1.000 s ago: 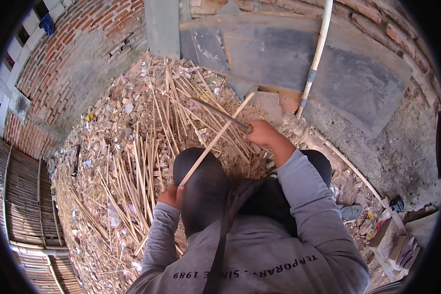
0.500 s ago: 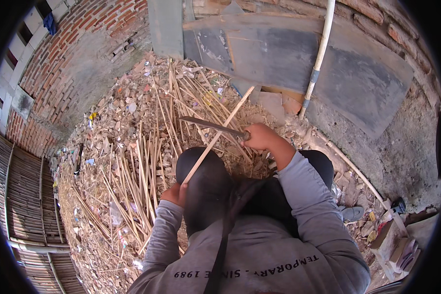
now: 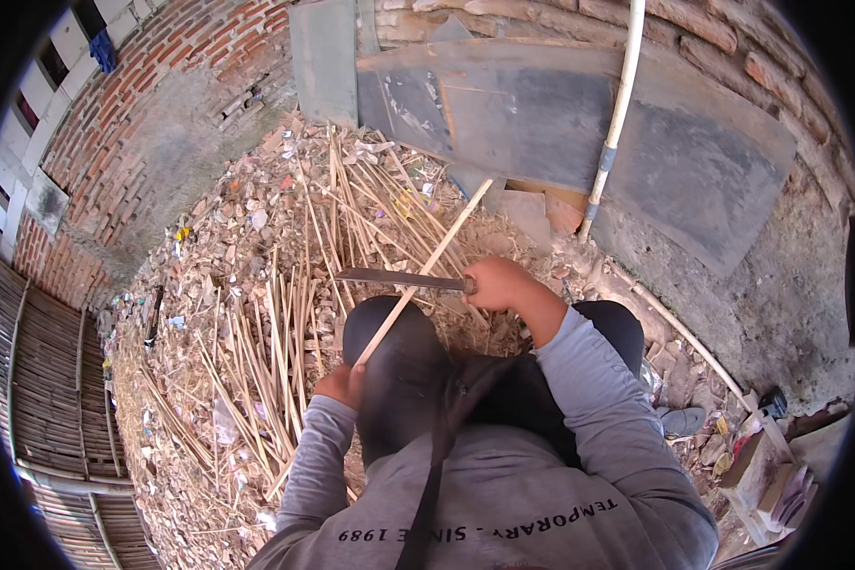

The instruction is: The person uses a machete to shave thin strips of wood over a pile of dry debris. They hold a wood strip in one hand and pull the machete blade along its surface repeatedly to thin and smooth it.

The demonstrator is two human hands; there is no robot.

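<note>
My left hand [image 3: 340, 385] is closed around the lower end of a pale bamboo strip [image 3: 444, 242], beside my left knee. The strip slants up and away to the right across that knee. In my right hand [image 3: 500, 284] is the handle of a machete [image 3: 389, 277], gripped in a fist. Its long dark blade points left and crosses the strip near the strip's middle, seemingly against it. Several more bamboo strips [image 3: 280, 347] lie in a loose bundle left of my knee, and another spread of strips [image 3: 366, 204] lies farther ahead.
Rubble and litter [image 3: 228, 228] cover the ground. Ahead, dark sheet panels [image 3: 532, 114] lean on a brick wall, with a white pole [image 3: 613, 133] in front. A slatted bamboo panel [image 3: 52, 380] stands at the left. A sandal [image 3: 682, 421] lies at the right.
The machete has come down along the strip toward my left hand, and its blade is now closer to level. My right hand has shifted slightly left and nearer; the left keeps its hold.
</note>
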